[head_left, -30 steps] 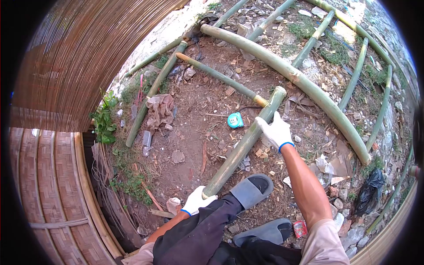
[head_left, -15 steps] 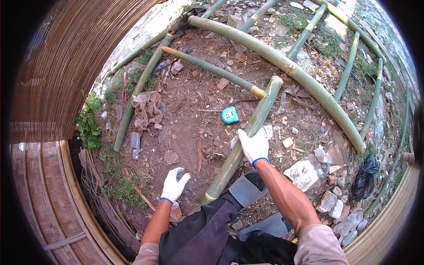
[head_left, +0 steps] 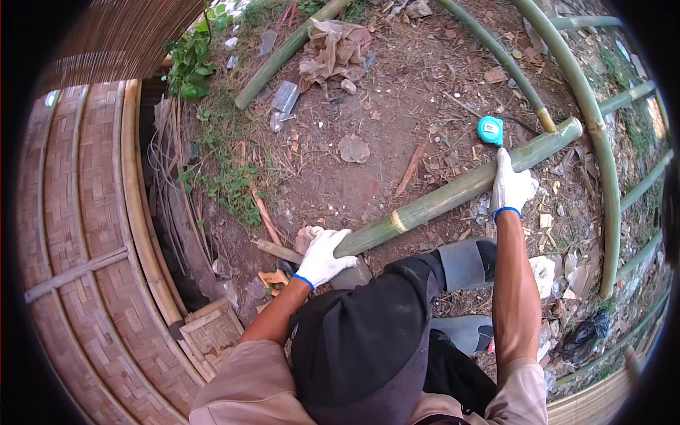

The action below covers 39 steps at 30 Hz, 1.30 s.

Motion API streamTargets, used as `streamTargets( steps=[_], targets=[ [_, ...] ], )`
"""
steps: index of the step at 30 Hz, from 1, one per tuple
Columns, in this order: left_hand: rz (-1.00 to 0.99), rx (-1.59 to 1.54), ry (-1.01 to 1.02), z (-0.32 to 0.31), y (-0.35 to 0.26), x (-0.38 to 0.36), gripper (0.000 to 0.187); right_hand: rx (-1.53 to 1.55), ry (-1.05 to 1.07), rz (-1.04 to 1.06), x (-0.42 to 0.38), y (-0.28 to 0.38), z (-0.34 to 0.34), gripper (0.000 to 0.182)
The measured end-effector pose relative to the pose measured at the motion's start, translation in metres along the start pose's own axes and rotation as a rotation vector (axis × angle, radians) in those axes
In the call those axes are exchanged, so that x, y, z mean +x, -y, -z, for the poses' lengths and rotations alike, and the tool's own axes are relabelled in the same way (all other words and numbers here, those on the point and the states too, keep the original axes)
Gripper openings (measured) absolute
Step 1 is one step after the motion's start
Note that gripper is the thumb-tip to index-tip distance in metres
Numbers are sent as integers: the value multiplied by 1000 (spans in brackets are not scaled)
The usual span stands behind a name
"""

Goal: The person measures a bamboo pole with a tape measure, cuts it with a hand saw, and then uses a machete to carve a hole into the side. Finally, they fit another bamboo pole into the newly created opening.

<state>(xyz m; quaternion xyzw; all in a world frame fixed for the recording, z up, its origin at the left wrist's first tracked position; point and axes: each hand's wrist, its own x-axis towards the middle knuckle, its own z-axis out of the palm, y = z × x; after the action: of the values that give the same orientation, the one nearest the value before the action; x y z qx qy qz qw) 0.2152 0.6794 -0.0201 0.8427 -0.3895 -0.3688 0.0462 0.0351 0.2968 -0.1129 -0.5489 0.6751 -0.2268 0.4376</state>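
Note:
A thick green bamboo pole (head_left: 446, 202) lies slantwise across the ground in front of my knees. My right hand (head_left: 513, 185), in a white glove, is closed round it toward its far right end. At the near left end, my left hand (head_left: 326, 258), also gloved, grips the pole with the thumb on one side and fingers on the other. A turquoise tape measure (head_left: 490, 130) rests on the soil just beyond my right hand. One end of a thinner bamboo pole (head_left: 506, 62) meets the thick pole near its far end.
A long curved bamboo pole (head_left: 601, 156) runs down the right, with more poles behind it. Crumpled brown sheeting (head_left: 333, 53) lies beside another pole (head_left: 290, 53). Woven bamboo panels (head_left: 78, 212) stand at left. My grey boot (head_left: 464, 265) is close below the thick pole.
My view has swung left and down. My left hand, previously off the pole with curled fingers, now holds its near end. The right hand remains on the pole.

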Motion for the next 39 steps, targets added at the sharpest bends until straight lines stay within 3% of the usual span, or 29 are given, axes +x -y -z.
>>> streamTargets(
  steps=[3,4,6,7,8,10,12,15,16,17,20,22,23,25,26,27,29,32,33,34,35,37,39],
  targets=[
    [2,-362,86,1,25,-8,58,-143,0,69,9,-17,1,71],
    [-3,-293,106,9,31,-9,53,-152,26,57,13,-18,1,74],
    [55,-282,-110,8,48,-8,49,-217,91,-13,12,-9,10,85],
    [263,-501,-193,2,47,-10,48,-210,109,-5,19,-20,8,87],
    [269,-505,-194,-2,49,-10,48,-232,105,-11,23,-25,6,89],
    [222,117,-320,2,43,-9,50,-223,139,-16,30,-31,8,86],
    [185,352,-241,8,50,-2,42,-122,206,-64,30,-29,13,79],
    [157,491,-319,22,74,-1,27,61,313,-183,25,-14,26,67],
    [240,529,-414,18,101,-5,20,74,307,-199,25,-14,29,66],
    [442,626,-406,33,114,-10,21,152,318,-213,26,-17,30,61],
    [845,794,-195,81,175,-38,31,226,421,-193,29,-31,30,56],
    [715,798,-461,89,166,-47,33,153,391,-183,25,-28,27,54],
    [564,610,-538,84,152,-44,36,105,362,-173,22,-22,26,54],
    [210,119,-302,64,95,-33,53,18,346,-148,26,-20,28,55],
    [97,93,-60,50,66,-30,56,-10,338,-135,28,-23,27,56],
    [69,135,103,30,54,-25,58,-45,353,-140,32,-24,28,62],
    [84,106,-31,-23,74,-20,61,-105,362,-137,31,-14,34,68],
    [143,224,211,11,69,-9,62,-249,341,-82,29,-4,38,74],
    [180,210,293,30,73,4,58,-398,258,32,33,-17,32,76],
    [214,144,119,36,93,16,57,-547,166,141,38,-28,28,79],
    [215,-18,-170,40,111,34,61,-615,209,52,22,1,36,82],
    [314,-152,-533,67,142,81,65,-674,165,40,11,21,42,79],
    [492,67,-560,106,147,117,85,-752,112,75,7,34,48,74]
  ],
)
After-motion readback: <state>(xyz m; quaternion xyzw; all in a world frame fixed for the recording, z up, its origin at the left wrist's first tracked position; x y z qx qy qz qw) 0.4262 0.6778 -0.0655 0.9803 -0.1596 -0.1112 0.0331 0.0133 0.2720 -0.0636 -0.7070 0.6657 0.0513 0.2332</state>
